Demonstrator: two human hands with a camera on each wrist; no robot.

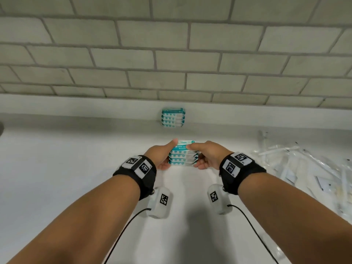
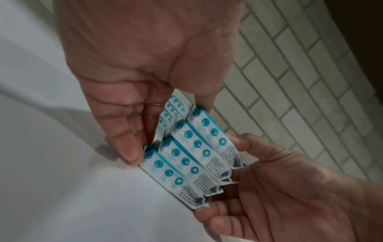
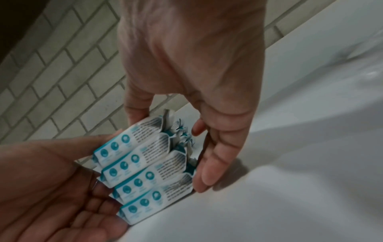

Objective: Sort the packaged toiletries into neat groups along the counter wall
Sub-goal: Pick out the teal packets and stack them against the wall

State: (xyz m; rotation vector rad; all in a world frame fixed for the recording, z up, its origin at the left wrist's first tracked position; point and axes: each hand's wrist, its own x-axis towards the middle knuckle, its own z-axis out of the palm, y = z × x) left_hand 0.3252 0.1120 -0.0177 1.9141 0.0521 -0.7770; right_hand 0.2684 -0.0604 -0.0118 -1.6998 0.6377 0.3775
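2 stacks of wipe packs: 4 in hand (image 1: pixel 182 158), 4 by wall (image 1: pixel 173 118); clear sachets (image 1: pixel 297 164) uncountable.

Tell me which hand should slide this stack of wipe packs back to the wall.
Neither alone. The left hand and right hand each grip one end of the teal-and-white wipe-pack stack; pushing together probably keeps it square toward the matching stack at the wall.

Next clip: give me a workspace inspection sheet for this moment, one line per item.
Surface: white counter, bare in front.
Job's things: held wipes stack, four packs; wall stack against the backsplash.
Clutter: clear sachets heaped at right.
Hands: left hand and right hand grip the held stack's ends, thumbs on top.
Cables: black wrist cables trailing toward the viewer.
Surroundings: grey tile wall.
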